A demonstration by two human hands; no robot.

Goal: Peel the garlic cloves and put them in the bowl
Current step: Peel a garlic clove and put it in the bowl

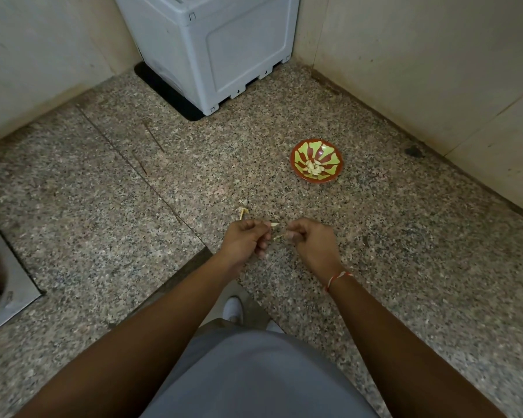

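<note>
Two hands meet just below the middle of the frame, held close together above the speckled granite counter (405, 267). The left hand (245, 239) has its fingers curled in, pinching a pale garlic clove (274, 225) between thumb and fingertips; the clove's pointed end pokes out toward the other hand. The right hand (310, 239) is curled too, its fingertips nipping a thin strip of skin (280, 236) that hangs between the two hands. Whether that strip is joined to the clove is too small to tell. A red-and-white thread (338, 277) circles the right wrist.

Just beyond the left hand's knuckles, a small scrap of dry garlic stalk and peel (242, 212) lies on the counter.

Further up and to the right sits the bowl (298, 150), red with green wedge patterns, well apart from the hands. A little heap of peeled cloves (314, 168) rests in its middle.

At the top centre of the frame a grey plastic appliance (224, 49) stands in the corner on a black mat (163, 89), with pale tiled walls (435, 70) on either side. At the left edge a steel sink rim (15, 279) shows. Bottom centre, a grey garment (254, 378) and a white shoe (233, 307) are visible past the counter's edge.
</note>
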